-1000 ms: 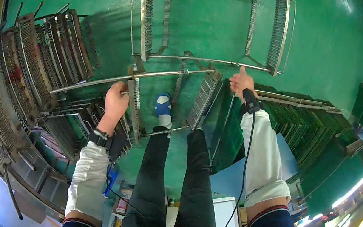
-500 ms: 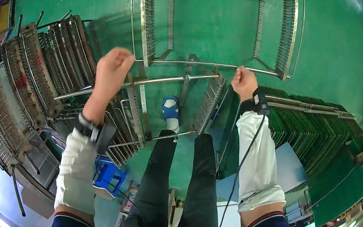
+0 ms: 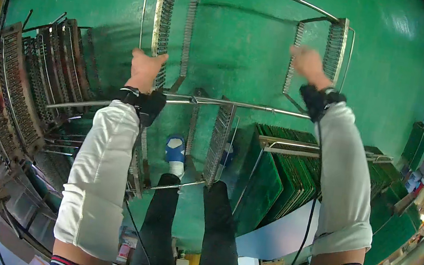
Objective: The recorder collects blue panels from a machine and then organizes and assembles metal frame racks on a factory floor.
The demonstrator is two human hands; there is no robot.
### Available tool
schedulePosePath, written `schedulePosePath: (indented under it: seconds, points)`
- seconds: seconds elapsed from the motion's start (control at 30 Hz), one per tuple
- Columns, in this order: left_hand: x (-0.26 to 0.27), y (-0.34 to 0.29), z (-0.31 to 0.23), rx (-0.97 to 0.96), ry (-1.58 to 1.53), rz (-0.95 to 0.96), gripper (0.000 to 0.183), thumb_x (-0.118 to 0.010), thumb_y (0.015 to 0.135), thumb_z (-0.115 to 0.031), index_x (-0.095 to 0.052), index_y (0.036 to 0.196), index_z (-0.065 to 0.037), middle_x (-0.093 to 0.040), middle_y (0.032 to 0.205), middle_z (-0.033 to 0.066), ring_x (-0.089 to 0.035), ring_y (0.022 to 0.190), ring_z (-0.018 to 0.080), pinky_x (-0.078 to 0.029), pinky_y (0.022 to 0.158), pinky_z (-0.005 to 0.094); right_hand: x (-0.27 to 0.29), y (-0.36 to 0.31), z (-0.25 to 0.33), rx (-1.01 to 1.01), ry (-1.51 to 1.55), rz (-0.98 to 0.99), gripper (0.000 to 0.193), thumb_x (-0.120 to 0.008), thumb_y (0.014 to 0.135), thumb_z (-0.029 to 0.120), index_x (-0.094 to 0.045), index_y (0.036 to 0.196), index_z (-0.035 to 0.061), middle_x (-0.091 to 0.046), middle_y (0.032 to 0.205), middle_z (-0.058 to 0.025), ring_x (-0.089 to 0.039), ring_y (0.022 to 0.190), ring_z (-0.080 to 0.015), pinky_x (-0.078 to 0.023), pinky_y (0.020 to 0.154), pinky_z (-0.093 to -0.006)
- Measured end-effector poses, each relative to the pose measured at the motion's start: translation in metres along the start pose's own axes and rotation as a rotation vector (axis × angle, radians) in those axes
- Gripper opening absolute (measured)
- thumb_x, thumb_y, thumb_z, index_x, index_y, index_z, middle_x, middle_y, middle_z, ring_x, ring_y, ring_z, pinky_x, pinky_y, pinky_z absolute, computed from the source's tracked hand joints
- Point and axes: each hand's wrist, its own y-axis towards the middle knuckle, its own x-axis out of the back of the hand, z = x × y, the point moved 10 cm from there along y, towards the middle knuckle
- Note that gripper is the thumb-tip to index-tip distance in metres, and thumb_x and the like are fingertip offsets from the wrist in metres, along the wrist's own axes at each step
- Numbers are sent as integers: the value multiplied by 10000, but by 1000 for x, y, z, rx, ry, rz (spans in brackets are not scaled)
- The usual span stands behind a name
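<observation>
A metal rack with comb-like slotted sides (image 3: 161, 17) stands on the floor ahead of me. My left hand (image 3: 146, 69) is at the near end of its left side, closed around the slotted panel, with the thumb on the inner side. Over the rack's right side hovers my right hand (image 3: 309, 66), its fingers curled but smeared; whether it touches the slotted strip (image 3: 291, 62) behind it I cannot tell. Closer to my legs is a second slotted rack (image 3: 220, 139), with a long metal rod (image 3: 200, 101) running across between the two.
Several more slotted racks (image 3: 23, 89) crowd the left. To the right, green boards (image 3: 292, 176) stand upright in a rack, with a pale panel (image 3: 276, 231) beside them. My shoe (image 3: 175, 149) is near the second rack. A dark cable (image 3: 308, 227) hangs along my right arm.
Both hands have moved forward from the near rail, the left onto the side panel and the right outward to the right side. The view has shifted, bringing the front rack's far rail into sight.
</observation>
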Motion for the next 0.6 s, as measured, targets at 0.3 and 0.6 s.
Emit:
schedulePosePath:
  seconds: [0.3, 0.6]
  points:
    - [13, -19, 5, 69, 108, -313, 607, -787, 658, -333, -530, 1123, -38, -593, 1128, 158, -573, 1080, 375, -446, 875, 514, 37, 115, 4, -492, 995, -211, 634, -557, 897, 548, -596, 907, -84, -665, 746, -181, -602, 528, -229, -467, 451, -401]
    - [-26, -19, -32, 12, 25, -288, 596, -809, 639, -283, -524, 1114, -63, -561, 1131, 124, -523, 1114, 345, -401, 884, 543, 102, 205, -94, -165, -313, -265, 248, -553, 868, 250, -645, 986, 52, -700, 926, -154, -680, 817, -342, -530, 661, -437]
